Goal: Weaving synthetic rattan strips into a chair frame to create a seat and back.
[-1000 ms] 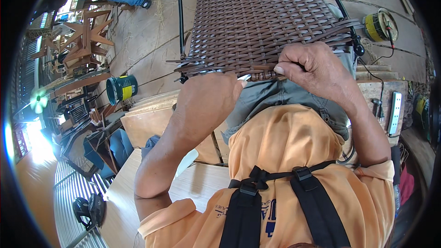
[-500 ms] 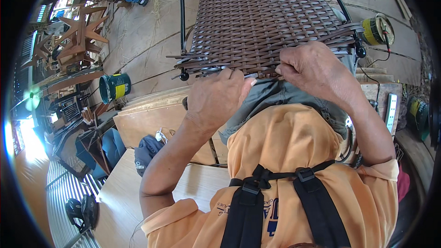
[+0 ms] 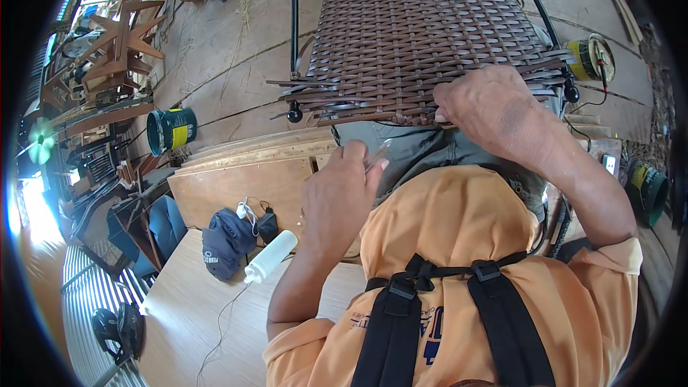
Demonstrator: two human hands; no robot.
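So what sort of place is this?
Probably a furniture workshop: a brown woven panel with loose strand ends lies between black rods, and wooden pieces are piled at the left.

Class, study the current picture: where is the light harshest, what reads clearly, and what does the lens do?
Head view: white glare burns out detail at far left, below the fan; head view: the woven panel reads clearly, with pale sheen on its strands; head view: fisheye blackness rounds the corners.

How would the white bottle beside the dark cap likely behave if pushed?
The bottle would probably roll, since its round body lies on its side on the smooth-looking tabletop. Its pale, plastic-looking wall may give when squeezed.
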